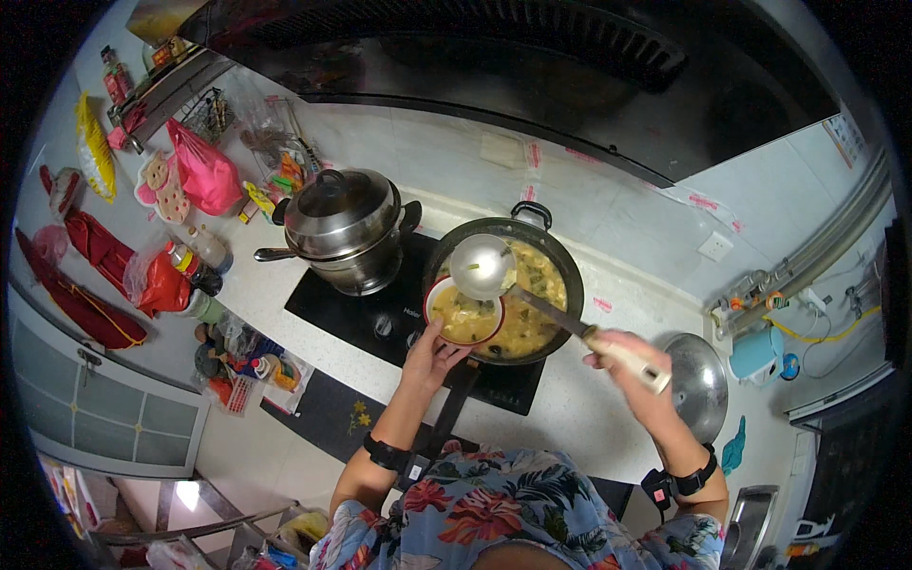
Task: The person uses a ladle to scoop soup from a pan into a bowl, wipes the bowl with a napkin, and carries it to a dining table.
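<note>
My left hand [436, 356] grips a red-rimmed bowl [467, 319] from below, over the near left edge of the wok. Yellow soup with egg and green bits fills much of the bowl. In my right hand [630, 367] is the pale handle of a metal ladle [484, 267]. The ladle's head is tilted above the bowl's far rim, with a few green and egg scraps on it. Under both sits a dark wok [574, 285] of the same soup, on the black cooktop [356, 320]. Its long handle points towards me.
A lidded steel steamer pot [342, 228] stands on the cooktop's left part. A metal lid [695, 388] lies on the counter [591, 420] at right, near a teal cloth [734, 445]. Bottles [196, 267] stand at far left. The range hood [499, 64] overhangs the back.
</note>
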A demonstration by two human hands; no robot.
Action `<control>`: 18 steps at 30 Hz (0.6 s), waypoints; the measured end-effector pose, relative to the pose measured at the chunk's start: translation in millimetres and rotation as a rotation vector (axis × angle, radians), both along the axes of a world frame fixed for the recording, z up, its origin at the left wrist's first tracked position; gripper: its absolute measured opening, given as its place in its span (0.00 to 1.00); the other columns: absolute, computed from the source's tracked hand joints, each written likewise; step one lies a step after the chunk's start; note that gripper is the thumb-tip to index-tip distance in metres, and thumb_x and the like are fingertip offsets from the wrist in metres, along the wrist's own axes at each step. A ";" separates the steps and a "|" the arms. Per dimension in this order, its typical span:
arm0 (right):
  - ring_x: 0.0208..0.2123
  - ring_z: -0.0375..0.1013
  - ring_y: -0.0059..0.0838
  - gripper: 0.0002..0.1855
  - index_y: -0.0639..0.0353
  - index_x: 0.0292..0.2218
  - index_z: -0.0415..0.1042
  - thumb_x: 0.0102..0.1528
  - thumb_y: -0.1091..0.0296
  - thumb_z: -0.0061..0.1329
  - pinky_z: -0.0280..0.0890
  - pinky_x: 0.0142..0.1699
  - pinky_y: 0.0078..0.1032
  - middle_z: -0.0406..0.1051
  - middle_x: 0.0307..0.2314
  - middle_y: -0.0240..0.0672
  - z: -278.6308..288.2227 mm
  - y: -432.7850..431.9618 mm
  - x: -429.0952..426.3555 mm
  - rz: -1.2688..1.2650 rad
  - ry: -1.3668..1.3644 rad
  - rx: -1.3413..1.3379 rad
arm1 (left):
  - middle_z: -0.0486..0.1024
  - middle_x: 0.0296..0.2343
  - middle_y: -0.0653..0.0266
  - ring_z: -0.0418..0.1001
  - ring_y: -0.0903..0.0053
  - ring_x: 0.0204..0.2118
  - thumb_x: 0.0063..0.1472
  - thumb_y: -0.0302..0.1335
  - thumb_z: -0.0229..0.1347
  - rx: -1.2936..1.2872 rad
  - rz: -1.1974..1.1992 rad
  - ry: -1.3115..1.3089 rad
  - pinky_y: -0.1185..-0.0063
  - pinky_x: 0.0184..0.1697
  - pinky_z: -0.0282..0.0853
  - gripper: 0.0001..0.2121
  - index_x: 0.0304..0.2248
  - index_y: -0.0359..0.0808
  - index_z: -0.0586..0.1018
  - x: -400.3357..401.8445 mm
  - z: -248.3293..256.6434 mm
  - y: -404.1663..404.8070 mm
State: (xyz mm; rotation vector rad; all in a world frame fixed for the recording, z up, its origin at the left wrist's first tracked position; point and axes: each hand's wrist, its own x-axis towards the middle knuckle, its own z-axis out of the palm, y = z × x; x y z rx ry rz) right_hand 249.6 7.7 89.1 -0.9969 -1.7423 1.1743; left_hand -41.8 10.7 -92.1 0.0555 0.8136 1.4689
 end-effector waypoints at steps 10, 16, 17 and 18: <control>0.33 0.74 0.32 0.15 0.65 0.43 0.71 0.51 0.79 0.47 0.67 0.39 0.20 0.73 0.34 0.41 -76.0 26.7 23.9 -0.149 0.123 -0.064 | 0.72 0.38 0.57 0.72 0.65 0.42 0.55 0.38 0.57 -0.040 0.051 0.039 0.65 0.47 0.70 0.22 0.44 0.33 0.69 -11.6 1.8 -15.2; 0.28 0.72 0.32 0.19 0.58 0.42 0.71 0.45 0.79 0.51 0.67 0.34 0.25 0.69 0.27 0.39 -108.1 26.1 19.7 0.010 -0.430 0.375 | 0.72 0.38 0.57 0.73 0.66 0.42 0.56 0.39 0.56 -0.049 0.042 0.107 0.67 0.45 0.71 0.22 0.44 0.32 0.69 -18.5 4.9 -24.5; 0.27 0.71 0.33 0.20 0.58 0.42 0.71 0.45 0.80 0.51 0.67 0.33 0.25 0.68 0.26 0.39 -111.5 24.4 17.4 0.025 -0.503 0.394 | 0.72 0.38 0.57 0.73 0.66 0.42 0.56 0.40 0.56 -0.049 0.044 0.112 0.68 0.45 0.71 0.22 0.44 0.33 0.69 -18.9 4.1 -25.6; 0.26 0.70 0.35 0.22 0.58 0.42 0.70 0.42 0.80 0.52 0.66 0.32 0.27 0.67 0.25 0.39 -113.6 22.7 15.3 0.052 -0.533 0.281 | 0.72 0.38 0.57 0.73 0.65 0.41 0.56 0.40 0.55 -0.045 0.044 0.116 0.68 0.45 0.71 0.22 0.44 0.33 0.69 -18.9 3.8 -26.3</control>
